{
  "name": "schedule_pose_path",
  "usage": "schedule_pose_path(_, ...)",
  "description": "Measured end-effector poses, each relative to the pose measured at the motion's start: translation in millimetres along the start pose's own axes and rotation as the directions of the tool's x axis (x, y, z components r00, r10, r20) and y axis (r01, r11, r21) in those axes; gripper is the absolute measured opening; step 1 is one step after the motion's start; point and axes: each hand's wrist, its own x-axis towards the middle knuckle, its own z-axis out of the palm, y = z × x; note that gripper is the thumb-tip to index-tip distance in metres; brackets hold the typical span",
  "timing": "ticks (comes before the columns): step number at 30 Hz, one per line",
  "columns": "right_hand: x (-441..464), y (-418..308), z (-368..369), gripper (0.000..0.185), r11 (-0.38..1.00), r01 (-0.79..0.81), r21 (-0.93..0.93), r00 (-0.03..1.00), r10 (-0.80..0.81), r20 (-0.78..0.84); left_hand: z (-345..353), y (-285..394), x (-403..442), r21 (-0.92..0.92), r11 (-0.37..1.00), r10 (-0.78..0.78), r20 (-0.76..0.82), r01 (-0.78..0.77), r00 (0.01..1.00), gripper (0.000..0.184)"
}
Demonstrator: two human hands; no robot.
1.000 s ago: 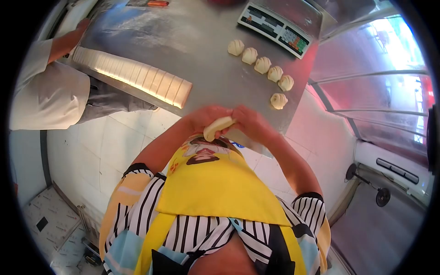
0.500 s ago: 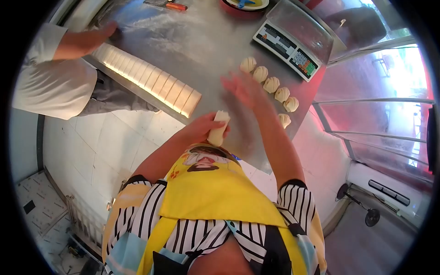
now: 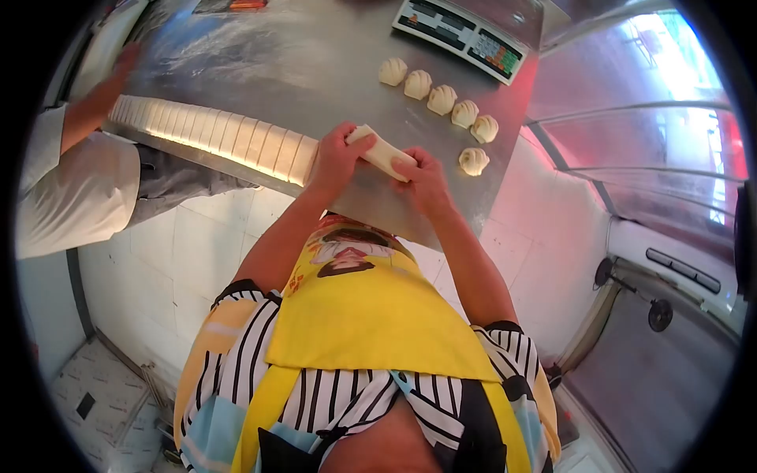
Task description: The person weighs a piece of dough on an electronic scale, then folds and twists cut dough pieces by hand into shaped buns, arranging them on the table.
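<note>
A pale strip of dough (image 3: 381, 152) is stretched between my two hands above the metal table's near edge. My left hand (image 3: 341, 158) grips its upper left end, thumb on top. The lower right end is pinched in my right hand (image 3: 423, 175). Just left of my left hand lies a long row of cut dough slices (image 3: 229, 135). To the right, several shaped, ridged dough pieces (image 3: 441, 100) form a slanting line, and a single shaped piece (image 3: 474, 162) sits nearer to me, below that line.
A digital scale (image 3: 465, 38) stands at the table's (image 3: 315, 71) back right. On the far left is another person (image 3: 79, 185), one arm reaching over the table. An orange-red object (image 3: 247, 5) lies at the back. A fan (image 3: 659, 315) is at the lower right.
My right hand has come back from near the shaped pieces and taken one end of the dough. My left hand has moved forward over the table with it. The view has shifted.
</note>
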Motion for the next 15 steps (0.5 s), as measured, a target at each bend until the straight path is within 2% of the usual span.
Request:
schedule_pose_path(2, -8.5, 4.1, -4.2, 0.029, 0.998, 0.040, -0.048, 0.998, -0.042, -0.052, 7.1, 1.2, 3.9, 0.042, 0.999, 0.016, -0.017, -0.015, 1.000, 0.024)
schedule_pose_path(3, -12.7, 4.8, -4.4, 0.030, 0.996, 0.056, -0.076, 0.995, -0.062, -0.073, 9.3, 2.6, 4.7, 0.009, 0.999, -0.032, -0.009, 0.032, 0.999, 0.025)
schedule_pose_path(4, -18.8, 6.2, -3.5, 0.031, 0.922, 0.237, -0.305, 0.959, -0.272, -0.075, 10.5, 3.4, 2.6, -0.020, 0.996, -0.086, 0.001, 0.086, 0.996, 0.026)
schedule_pose_path(5, -28.4, -1.2, 3.8, 0.032, 0.766, 0.384, -0.516, 0.886, -0.464, -0.028, 11.4, 3.0, 0.5, -0.047, 0.989, -0.141, 0.013, 0.142, 0.990, 0.027)
schedule_pose_path(6, -34.8, -5.2, 7.1, 0.034, 0.537, 0.485, -0.690, 0.781, -0.621, 0.065, 10.0, -4.6, 2.9, -0.125, 0.965, -0.219, 0.090, 0.229, 0.972, 0.027)
schedule_pose_path(8, -30.9, 2.1, -6.0, 0.038, 0.264, 0.454, -0.851, 0.730, -0.658, 0.185, 6.2, -17.6, 13.1, -0.255, 0.882, -0.333, 0.259, 0.397, 0.907, 0.027)
schedule_pose_path(9, -29.3, 4.1, -12.1, 0.040, 0.115, 0.424, -0.898, 0.710, -0.658, 0.250, 6.0, -19.6, 13.3, -0.267, 0.848, -0.378, 0.300, 0.457, 0.876, 0.026)
schedule_pose_path(11, -30.2, -1.4, -18.5, 0.036, -0.044, 0.480, -0.876, 0.587, -0.727, 0.357, 5.5, -20.8, 11.2, -0.287, 0.768, -0.459, 0.376, 0.572, 0.805, 0.024)
schedule_pose_path(12, -33.4, -2.9, -17.9, 0.035, -0.120, 0.497, -0.860, 0.523, -0.749, 0.407, 6.6, -20.8, 7.1, -0.158, 0.872, -0.397, 0.324, 0.463, 0.859, 0.023)
schedule_pose_path(13, -34.0, 0.6, -18.3, 0.034, 0.316, 0.440, -0.841, 0.735, -0.664, 0.135, 9.4, -19.4, 3.7, -0.018, 0.941, -0.319, 0.286, 0.338, 0.904, 0.023)
schedule_pose_path(14, -34.0, 6.5, -19.3, 0.032, 0.686, 0.269, -0.676, 0.894, -0.439, -0.090, 13.5, -18.0, 0.8, 0.127, 0.971, -0.230, 0.264, 0.203, 0.937, 0.022)
schedule_pose_path(15, -32.8, 12.4, -20.7, 0.031, 0.917, 0.023, -0.397, 0.968, -0.120, -0.220, 17.8, -22.2, 0.1, 0.341, 0.922, 0.106, 0.236, -0.185, 0.966, 0.021)
